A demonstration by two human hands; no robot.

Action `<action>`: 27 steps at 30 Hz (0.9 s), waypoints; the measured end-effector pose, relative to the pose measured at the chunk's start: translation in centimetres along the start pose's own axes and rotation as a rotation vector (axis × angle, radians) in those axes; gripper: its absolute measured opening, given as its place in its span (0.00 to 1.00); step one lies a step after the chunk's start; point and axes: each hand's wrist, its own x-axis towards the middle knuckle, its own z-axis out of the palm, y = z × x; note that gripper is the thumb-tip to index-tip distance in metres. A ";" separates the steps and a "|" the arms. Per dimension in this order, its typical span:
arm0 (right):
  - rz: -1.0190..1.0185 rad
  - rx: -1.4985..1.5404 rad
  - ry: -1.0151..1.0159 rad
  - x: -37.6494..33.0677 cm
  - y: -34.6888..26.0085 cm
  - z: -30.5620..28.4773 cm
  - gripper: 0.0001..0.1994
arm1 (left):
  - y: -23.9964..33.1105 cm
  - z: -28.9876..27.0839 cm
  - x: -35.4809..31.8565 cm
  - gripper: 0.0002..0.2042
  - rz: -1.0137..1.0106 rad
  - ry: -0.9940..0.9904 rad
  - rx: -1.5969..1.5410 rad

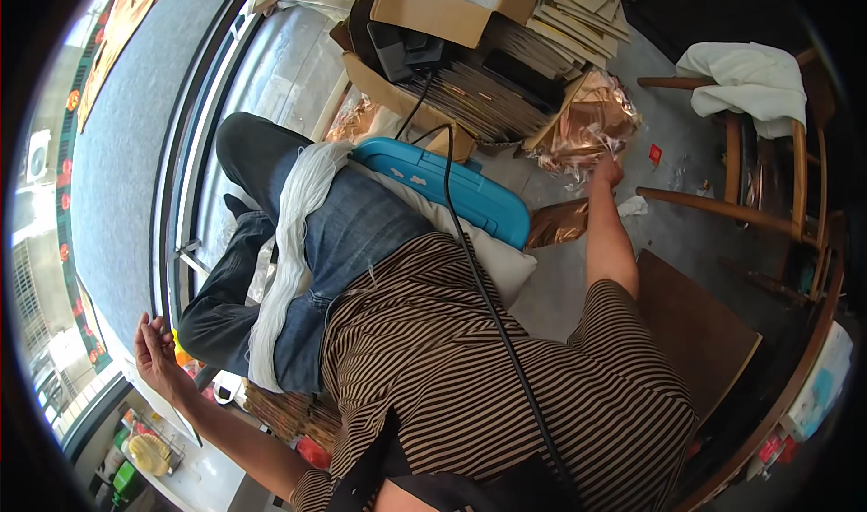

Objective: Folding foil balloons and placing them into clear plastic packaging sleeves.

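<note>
My right hand (609, 171) reaches far forward on the right, its fingers closed at the edge of a crumpled copper-coloured plastic wrapper (591, 119) with clear film about it. The wrapper lies against a stack of flat brown cards (488, 97). Out to the left, my left hand (155, 357) is raised near the window frame, its fingers loosely bent and apart. I make out nothing in it. A hank of white thread (293, 232) lies across my jeans-clad thighs. Beside my legs stands a blue plastic lid or bin (442, 187), next to a white cushion (515, 273).
An open cardboard box (433, 11) rests atop the cards. A black cable (452, 187) runs over my body. On the right, a wooden chair (722, 205) carries a white cloth (750, 79). Small scraps lie on the grey floor. A white table (194, 462) stands lower left.
</note>
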 end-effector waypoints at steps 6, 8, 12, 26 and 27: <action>-0.431 0.364 0.036 2.9 -9.6 -9.0 0.10 | 1.0 4.4 0.3 0.20 0.005 -0.142 -0.108; -0.446 0.568 -0.026 2.5 -13.6 -12.5 0.10 | 2.5 6.1 0.5 0.19 0.043 -0.220 -0.094; -0.728 0.721 -0.489 -9.5 -26.3 -15.0 0.12 | 7.0 9.0 -1.6 0.17 0.096 -0.500 -0.088; -0.535 0.444 -2.061 -55.4 -38.7 2.0 0.10 | 12.1 10.6 7.5 0.29 -0.011 -0.777 -1.073; -0.498 0.363 -2.238 -57.6 -38.7 3.6 0.08 | 10.6 9.3 8.5 0.23 0.006 -0.637 -1.045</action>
